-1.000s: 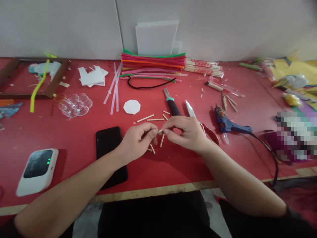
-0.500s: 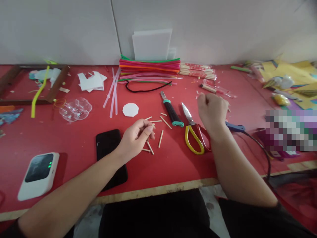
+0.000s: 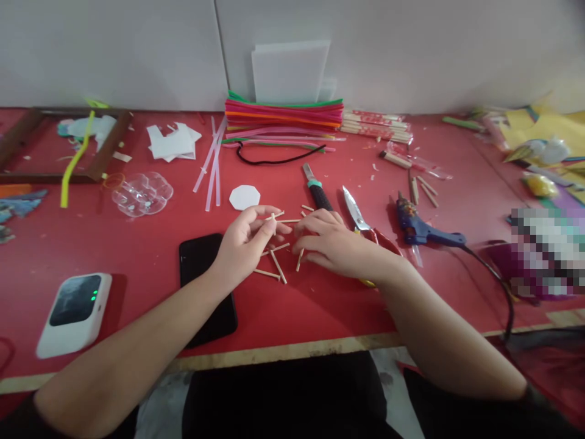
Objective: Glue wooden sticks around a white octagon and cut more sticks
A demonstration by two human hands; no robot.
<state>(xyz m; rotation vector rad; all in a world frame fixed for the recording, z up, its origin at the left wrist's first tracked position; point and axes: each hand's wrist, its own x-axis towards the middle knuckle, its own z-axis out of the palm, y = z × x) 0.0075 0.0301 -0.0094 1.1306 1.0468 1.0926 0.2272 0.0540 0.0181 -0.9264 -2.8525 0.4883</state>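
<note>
My left hand (image 3: 244,244) pinches a short wooden stick (image 3: 273,222) between thumb and fingers, held upright just above the red table (image 3: 137,256). My right hand (image 3: 331,244) lies palm down beside it, fingers stretched over several loose stick pieces (image 3: 276,266) scattered on the table. The right fingertips almost meet the left hand's fingers. A white octagon cut-out (image 3: 244,197) lies just behind the left hand.
A black phone (image 3: 203,286) lies by my left wrist, a white device (image 3: 73,314) at front left. A craft knife (image 3: 317,192), scissors (image 3: 359,213) and a blue glue gun (image 3: 423,228) lie to the right. Coloured straws (image 3: 283,116), white foam and a clear plastic tray (image 3: 141,194) sit further back.
My right hand came back from the far right near the glue gun to the sticks beside my left hand and opened flat. The left hand now holds a stick upright.
</note>
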